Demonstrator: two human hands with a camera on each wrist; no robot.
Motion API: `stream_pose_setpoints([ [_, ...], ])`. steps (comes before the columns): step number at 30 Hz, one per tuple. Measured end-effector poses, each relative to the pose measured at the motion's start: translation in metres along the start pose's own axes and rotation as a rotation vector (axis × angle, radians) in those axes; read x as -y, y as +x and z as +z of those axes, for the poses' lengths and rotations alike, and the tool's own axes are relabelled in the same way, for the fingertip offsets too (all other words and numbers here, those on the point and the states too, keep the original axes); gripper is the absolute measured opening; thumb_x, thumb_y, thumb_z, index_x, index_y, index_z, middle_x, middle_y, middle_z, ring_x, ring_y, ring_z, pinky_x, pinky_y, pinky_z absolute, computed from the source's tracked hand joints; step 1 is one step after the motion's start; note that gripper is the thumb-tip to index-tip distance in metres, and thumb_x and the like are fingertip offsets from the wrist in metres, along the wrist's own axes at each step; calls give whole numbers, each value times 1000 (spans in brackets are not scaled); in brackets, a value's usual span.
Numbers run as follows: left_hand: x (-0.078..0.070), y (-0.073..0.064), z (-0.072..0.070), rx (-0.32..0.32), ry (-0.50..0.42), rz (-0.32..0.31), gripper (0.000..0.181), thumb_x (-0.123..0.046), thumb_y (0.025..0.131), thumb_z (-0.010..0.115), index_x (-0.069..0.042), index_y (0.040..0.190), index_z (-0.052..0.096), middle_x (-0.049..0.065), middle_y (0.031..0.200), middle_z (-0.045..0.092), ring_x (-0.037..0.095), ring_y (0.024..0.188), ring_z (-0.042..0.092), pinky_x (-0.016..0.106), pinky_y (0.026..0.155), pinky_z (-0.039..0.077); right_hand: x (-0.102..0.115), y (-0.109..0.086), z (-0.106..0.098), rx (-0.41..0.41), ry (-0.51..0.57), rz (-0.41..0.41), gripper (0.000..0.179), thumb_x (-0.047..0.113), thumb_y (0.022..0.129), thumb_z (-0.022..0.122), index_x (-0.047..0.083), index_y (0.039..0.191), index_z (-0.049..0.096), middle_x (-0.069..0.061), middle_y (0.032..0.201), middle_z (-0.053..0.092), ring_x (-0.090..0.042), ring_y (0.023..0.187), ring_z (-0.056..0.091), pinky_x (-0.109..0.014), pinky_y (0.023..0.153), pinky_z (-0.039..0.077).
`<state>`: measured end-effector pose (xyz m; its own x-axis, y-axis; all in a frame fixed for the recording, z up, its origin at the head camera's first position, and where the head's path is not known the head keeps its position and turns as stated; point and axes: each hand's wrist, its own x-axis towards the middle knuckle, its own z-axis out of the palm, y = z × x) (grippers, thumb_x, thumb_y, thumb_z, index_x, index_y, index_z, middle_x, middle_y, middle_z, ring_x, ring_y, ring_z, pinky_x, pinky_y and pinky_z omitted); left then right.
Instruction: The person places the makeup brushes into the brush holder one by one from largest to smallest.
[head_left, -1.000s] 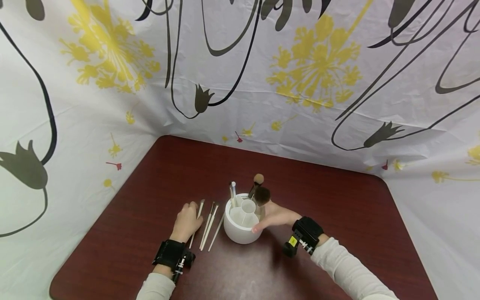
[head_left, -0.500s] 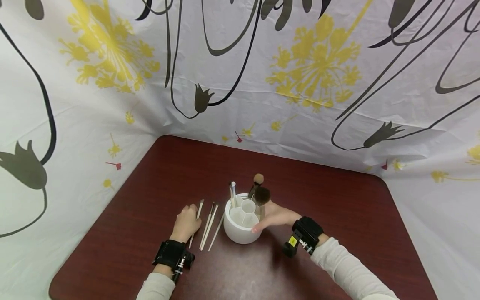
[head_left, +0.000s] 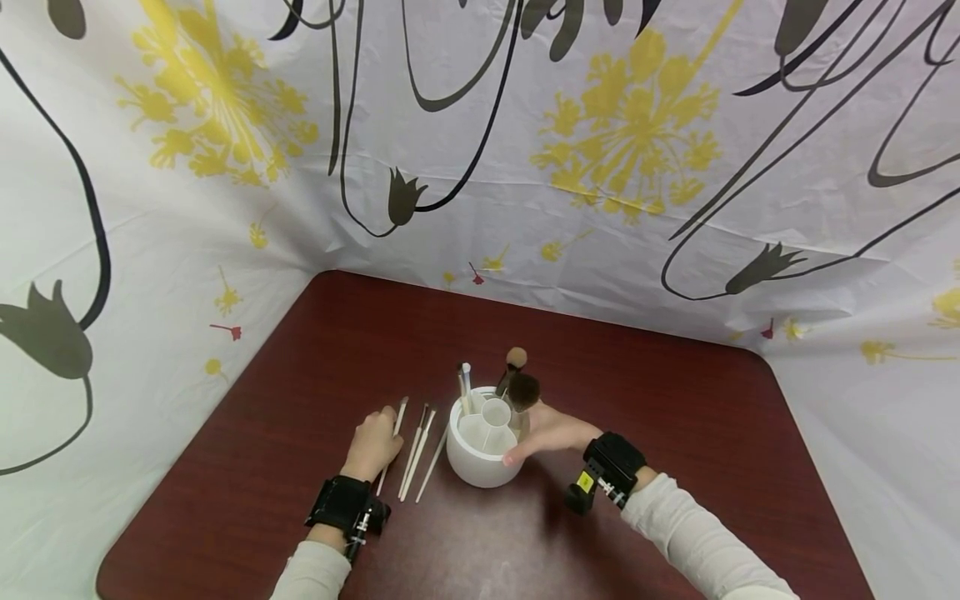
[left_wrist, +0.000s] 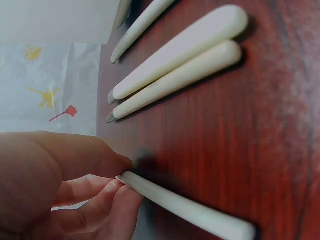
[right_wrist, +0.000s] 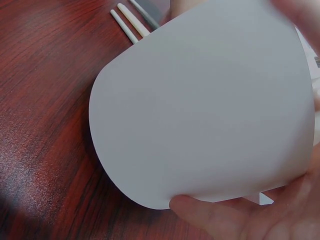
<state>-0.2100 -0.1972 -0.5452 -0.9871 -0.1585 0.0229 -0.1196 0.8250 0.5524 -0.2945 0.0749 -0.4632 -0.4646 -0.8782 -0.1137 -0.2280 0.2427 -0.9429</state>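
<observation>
Head view: your left hand (head_left: 372, 446) pinches the leftmost brush (head_left: 399, 417) on the table (head_left: 652, 375); three other brushes (head_left: 417, 456) lie between it and the cup (head_left: 483, 471). Your right hand (head_left: 553, 430) grips the cup's right side. Inside, two slim brushes (head_left: 465, 400) stand far left, two fuller brushes (head_left: 523, 392) far right.

Left wrist view: thumb and fingers hold the handle (left_wrist: 190, 206); pinch firmly and lift clear of its neighbours.

Right wrist view: your grasp spans the cup's wall; even pressure should prevent tipping.
</observation>
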Motion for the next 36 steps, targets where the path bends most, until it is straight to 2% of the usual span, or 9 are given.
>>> stream_pose_setpoints([
  [6,-4,1,-7,-3,-16,14,24,-1,77,62,6,98,54,14,77,54,23,60,54,31,48,42,-24,5,-3,7,15,-2,81,7,65,79,6,135,36,-9,129,49,-19,118,44,-33,99,31],
  [10,-11,4,-13,-27,-41,49,22,-1,78,62,5,98,53,12,74,52,19,56,50,28,47,39,-28,5,-5,15,28,-16,82,12,66,79,8,135,36,-7,129,49,-18,118,44,-32,99,32],
  [16,-25,6,-23,-80,-81,97,25,-2,78,62,3,101,53,10,76,54,16,57,51,25,46,39,-29,5,-5,20,50,-27,82,14,66,80,8,135,36,-7,128,50,-18,119,44,-31,100,31],
  [23,-45,6,-37,-187,-114,170,26,0,75,64,1,99,55,9,76,56,15,59,53,27,50,41,-28,4,-4,17,39,-13,81,14,66,80,10,135,36,-4,128,50,-18,120,43,-34,101,29],
  [29,-63,3,-49,-218,-155,208,28,1,75,61,-2,102,54,6,78,55,12,63,56,26,53,43,-27,3,-4,19,59,-13,80,12,66,80,9,134,37,-6,128,50,-20,120,43,-35,101,29],
  [36,-83,6,-59,-216,-239,224,29,1,75,62,-3,103,52,6,80,54,15,70,61,26,56,48,-25,3,-4,12,58,-19,84,11,65,80,8,136,34,-6,128,49,-21,119,43,-37,101,28],
])
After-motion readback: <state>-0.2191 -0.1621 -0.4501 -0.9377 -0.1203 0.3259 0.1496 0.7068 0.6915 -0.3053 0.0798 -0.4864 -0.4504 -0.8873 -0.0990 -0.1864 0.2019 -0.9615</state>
